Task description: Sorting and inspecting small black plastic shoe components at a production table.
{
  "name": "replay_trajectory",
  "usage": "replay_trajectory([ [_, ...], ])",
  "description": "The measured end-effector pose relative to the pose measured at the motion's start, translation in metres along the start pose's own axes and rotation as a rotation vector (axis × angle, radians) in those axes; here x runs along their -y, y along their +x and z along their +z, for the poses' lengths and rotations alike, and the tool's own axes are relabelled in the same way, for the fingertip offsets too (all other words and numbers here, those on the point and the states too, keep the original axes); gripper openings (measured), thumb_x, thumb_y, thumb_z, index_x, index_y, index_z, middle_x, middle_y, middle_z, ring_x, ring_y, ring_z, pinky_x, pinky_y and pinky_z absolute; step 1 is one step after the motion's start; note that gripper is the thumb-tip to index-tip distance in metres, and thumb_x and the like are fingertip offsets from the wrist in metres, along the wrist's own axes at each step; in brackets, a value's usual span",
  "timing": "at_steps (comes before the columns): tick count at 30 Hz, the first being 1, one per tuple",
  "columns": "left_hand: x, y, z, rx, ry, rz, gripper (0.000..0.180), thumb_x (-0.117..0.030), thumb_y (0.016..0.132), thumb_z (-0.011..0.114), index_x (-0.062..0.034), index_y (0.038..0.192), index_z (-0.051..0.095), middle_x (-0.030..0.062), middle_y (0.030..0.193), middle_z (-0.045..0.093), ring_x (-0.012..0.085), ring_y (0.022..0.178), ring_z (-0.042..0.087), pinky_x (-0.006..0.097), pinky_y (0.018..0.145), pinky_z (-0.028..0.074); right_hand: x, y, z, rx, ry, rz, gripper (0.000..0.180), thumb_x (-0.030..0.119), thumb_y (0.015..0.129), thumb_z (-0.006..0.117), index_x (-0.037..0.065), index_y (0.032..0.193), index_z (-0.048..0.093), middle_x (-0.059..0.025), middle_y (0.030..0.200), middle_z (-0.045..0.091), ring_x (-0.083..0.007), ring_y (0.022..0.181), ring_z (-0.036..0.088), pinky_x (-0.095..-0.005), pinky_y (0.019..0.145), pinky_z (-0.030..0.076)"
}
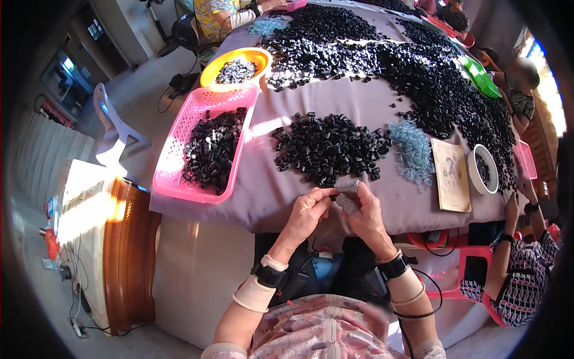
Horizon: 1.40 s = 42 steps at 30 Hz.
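Observation:
Both hands meet over the near table edge, nearly touching. My right hand (368,216) is closed around a grey speckled pad (347,202), which looks folded or in two parts. The fingertips of my left hand (311,210) are pinched together against the pad, with a small dark piece just showing at them; its shape is mostly hidden. Just beyond lies a loose pile of small black plastic parts (329,146). Right of that pile sits a heap of thin, clear bluish pieces (412,152), too fine to name.
At left stand a pink basket (164,164) of black parts and an orange bowl (263,58) of small pieces. A booklet (452,179) and a white bowl (472,167) lie to the right. A larger black heap (418,84) covers the far table. Co-workers (520,269) sit around it.

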<state>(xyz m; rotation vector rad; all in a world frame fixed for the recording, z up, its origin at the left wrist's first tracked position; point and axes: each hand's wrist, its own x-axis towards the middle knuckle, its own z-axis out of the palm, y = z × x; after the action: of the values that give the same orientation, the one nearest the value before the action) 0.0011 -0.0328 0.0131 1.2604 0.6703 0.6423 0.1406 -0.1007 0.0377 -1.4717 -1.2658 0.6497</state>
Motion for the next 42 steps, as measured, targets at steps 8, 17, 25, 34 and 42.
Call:
replay_trajectory([
  [8, -0.003, 0.000, 0.001, 0.003, -0.071, -0.007, 0.022, -0.014, 0.095, 0.044, -0.0038, 0.109, 0.059, -0.0047, 0.071, 0.051, 0.0029, 0.062, 0.044, 0.018, 0.055, 0.036, -0.001, 0.002, 0.006, 0.027, 0.217, 0.168, 0.012, 0.000, 0.084, 0.059, 0.002, 0.095, 0.053, -0.0031, 0.074, 0.061, -0.0052, 0.061, 0.051, -0.0213, 0.051, 0.043],
  [17, 0.006, 0.003, -0.012, 0.058, -0.304, -0.055, 0.021, -0.020, 0.095, 0.049, -0.0048, 0.105, 0.059, -0.0029, 0.071, 0.054, 0.0045, 0.059, 0.046, 0.017, 0.054, 0.036, -0.009, 0.004, 0.019, 0.018, 0.199, 0.114, 0.019, 0.010, 0.086, 0.063, 0.002, 0.101, 0.055, -0.0016, 0.076, 0.063, -0.0042, 0.063, 0.052, -0.0204, 0.054, 0.043],
  [25, 0.007, 0.007, -0.015, 0.061, -0.340, -0.081, 0.020, -0.020, 0.094, 0.050, -0.0052, 0.104, 0.060, -0.0016, 0.070, 0.054, 0.0057, 0.059, 0.048, 0.018, 0.054, 0.037, -0.007, 0.007, 0.021, -0.009, 0.189, 0.123, 0.020, 0.012, 0.087, 0.063, 0.002, 0.103, 0.055, -0.0009, 0.078, 0.063, -0.0047, 0.067, 0.054, -0.0198, 0.056, 0.043],
  [34, 0.014, 0.007, -0.018, -0.010, -0.674, -0.047, 0.017, -0.016, 0.093, 0.052, -0.0048, 0.105, 0.058, 0.0044, 0.083, 0.057, 0.0098, 0.064, 0.051, 0.023, 0.058, 0.041, -0.029, 0.003, -0.008, -0.167, 0.006, 0.087, 0.014, 0.002, 0.082, 0.059, 0.003, 0.096, 0.058, -0.0036, 0.077, 0.059, -0.0116, 0.064, 0.055, -0.0252, 0.057, 0.045],
  [42, 0.017, 0.006, -0.018, -0.006, -0.614, -0.005, 0.019, -0.015, 0.093, 0.053, -0.0048, 0.107, 0.061, 0.0036, 0.079, 0.058, 0.0089, 0.064, 0.051, 0.023, 0.057, 0.041, -0.014, 0.015, 0.005, -0.051, -0.446, -0.387, 0.029, -0.009, 0.061, 0.052, 0.001, 0.088, 0.055, -0.0136, 0.087, 0.054, -0.0362, 0.085, 0.052, -0.0406, 0.072, 0.045],
])
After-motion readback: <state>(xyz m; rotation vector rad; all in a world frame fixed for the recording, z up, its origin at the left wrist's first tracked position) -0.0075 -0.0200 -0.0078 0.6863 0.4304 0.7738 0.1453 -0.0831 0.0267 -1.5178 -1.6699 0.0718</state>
